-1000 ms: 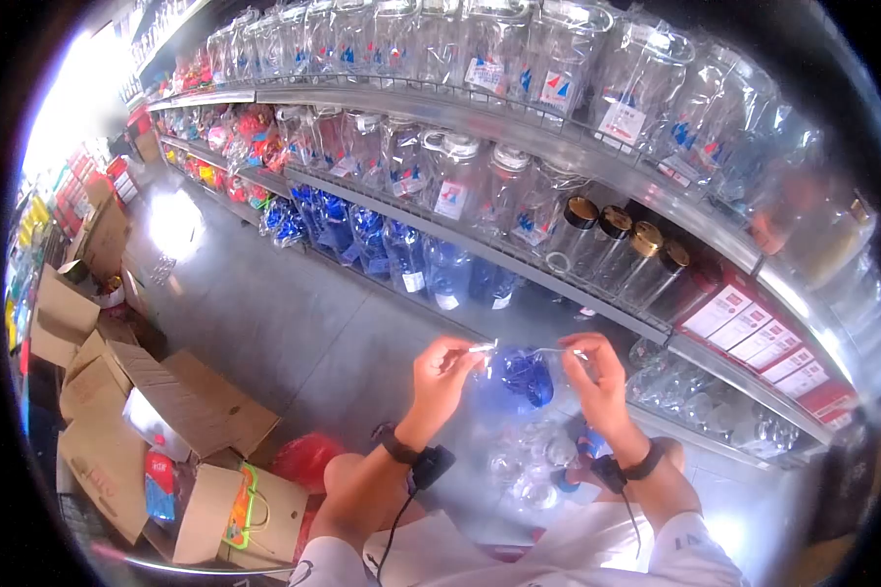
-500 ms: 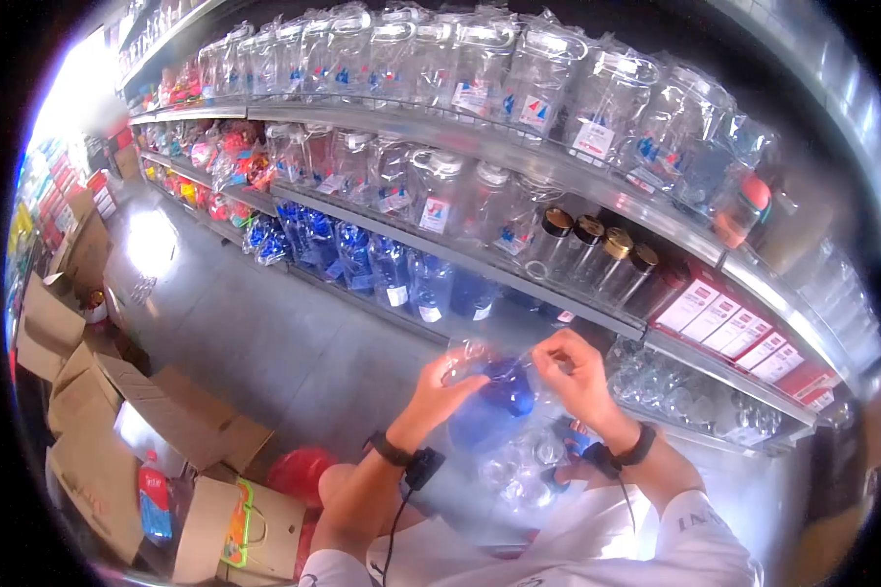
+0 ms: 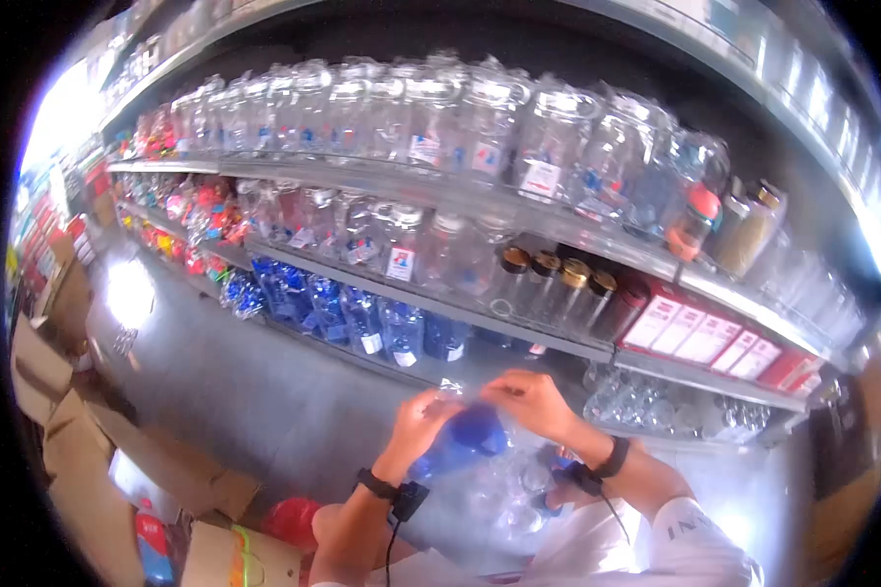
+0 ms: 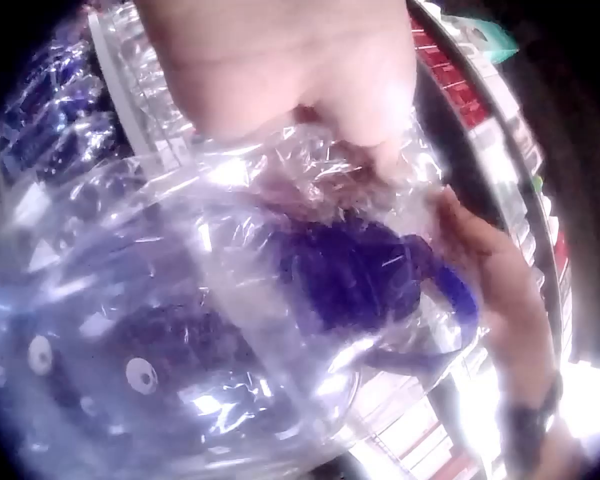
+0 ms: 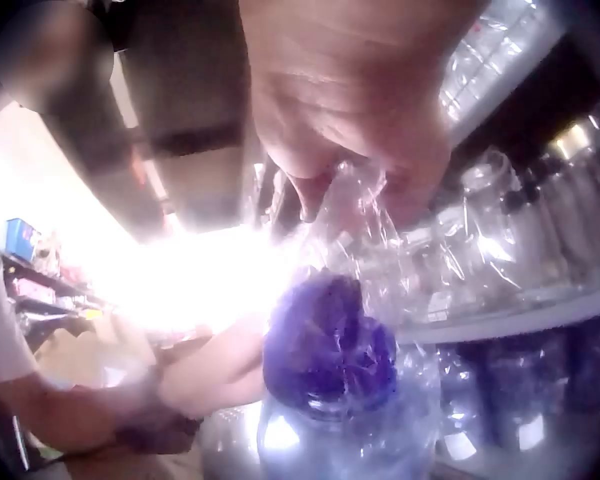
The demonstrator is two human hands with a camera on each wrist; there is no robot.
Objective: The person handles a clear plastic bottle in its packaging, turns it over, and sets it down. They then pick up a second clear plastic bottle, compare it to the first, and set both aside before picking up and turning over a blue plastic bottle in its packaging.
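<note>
The right hand [image 5: 355, 110] pinched the bag [image 5: 354, 200] above the bottle [image 5: 342, 440], whose long axis met the right wrist view's lower edge.

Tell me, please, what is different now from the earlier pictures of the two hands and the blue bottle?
The left hand and right hand have moved closer together, narrowing the gap above the blue cap. The head view has also tilted, so the shelves appear lower. Nothing was visibly let go: both hands still hold the clear bag, with the blue bottle inside.
</note>
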